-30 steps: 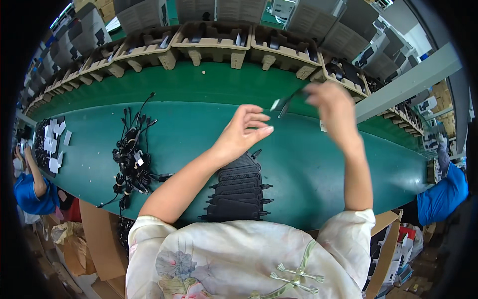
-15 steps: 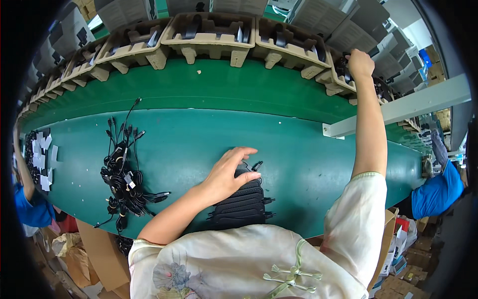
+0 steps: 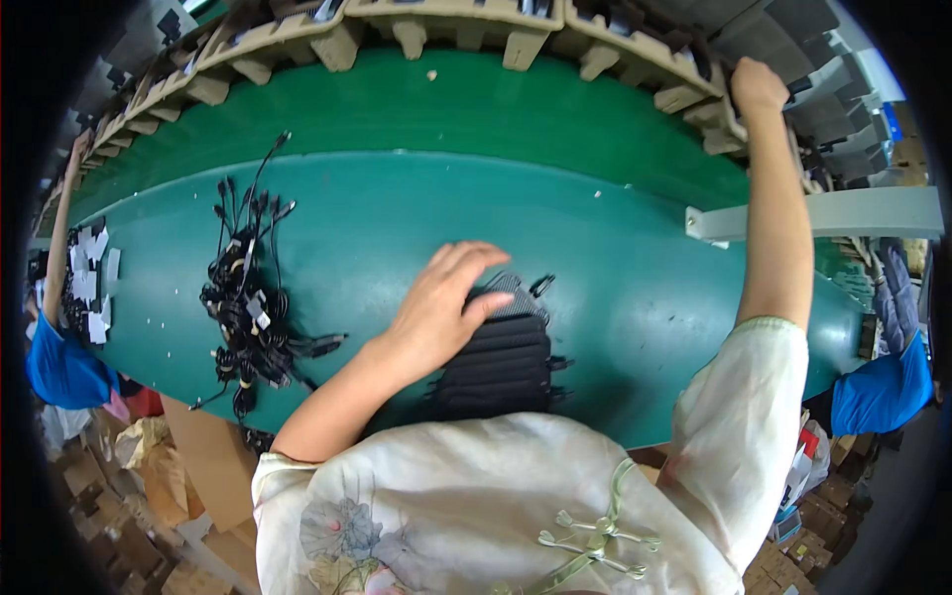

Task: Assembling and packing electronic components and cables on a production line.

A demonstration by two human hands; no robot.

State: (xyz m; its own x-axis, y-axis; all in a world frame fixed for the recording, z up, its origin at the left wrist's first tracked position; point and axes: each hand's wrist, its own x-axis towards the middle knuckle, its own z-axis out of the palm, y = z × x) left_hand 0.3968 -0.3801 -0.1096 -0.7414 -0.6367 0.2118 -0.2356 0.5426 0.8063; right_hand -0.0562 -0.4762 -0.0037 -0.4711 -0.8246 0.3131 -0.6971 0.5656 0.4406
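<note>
My left hand (image 3: 434, 312) is over the table at the left side of a row of overlapping flat black pouch-like pieces (image 3: 498, 362). Its thumb and fingers are spread, with nothing gripped between them. Beside the thumb lies the topmost piece, which has a grey mesh surface (image 3: 518, 296), and a short black plug (image 3: 542, 286) sticks out at its right. Stretched far to the upper right, my right hand (image 3: 760, 89) is at a moulded brown pulp tray on the belt. Its fingers are curled closed, and whatever is in them is hidden.
A tangle of black cables (image 3: 243, 307) lies on the green table at left. Pulp trays (image 3: 635, 50) line the far belt. A grey metal bar (image 3: 843, 213) runs beside my right forearm. People in blue sleeves work at both sides; white slips (image 3: 87, 283) lie at far left.
The whole view has shifted, so the trays sit higher in it. My right hand has moved along the trays to the right. My left hand stays open by the black pieces.
</note>
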